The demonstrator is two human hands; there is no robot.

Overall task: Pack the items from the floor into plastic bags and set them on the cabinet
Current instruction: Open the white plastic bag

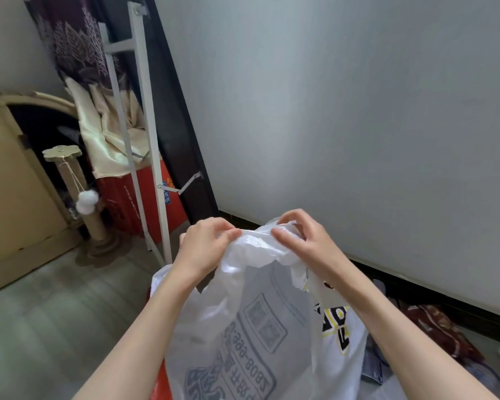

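A white, see-through plastic bag with grey print hangs in front of me, held up by its top edge. My left hand pinches the crumpled top on the left. My right hand pinches it on the right, fingers curled into the plastic. Behind the bag lies a white garment with black and yellow lettering. A dark red patterned item lies on the floor at the right by the wall. Something red shows under the bag at the bottom edge.
A white metal frame leans against a dark board at the back. A red box, a cream cloth, a cardboard cat scratcher with a white pompom and a beige cabinet stand at left. A grey wall fills the right.
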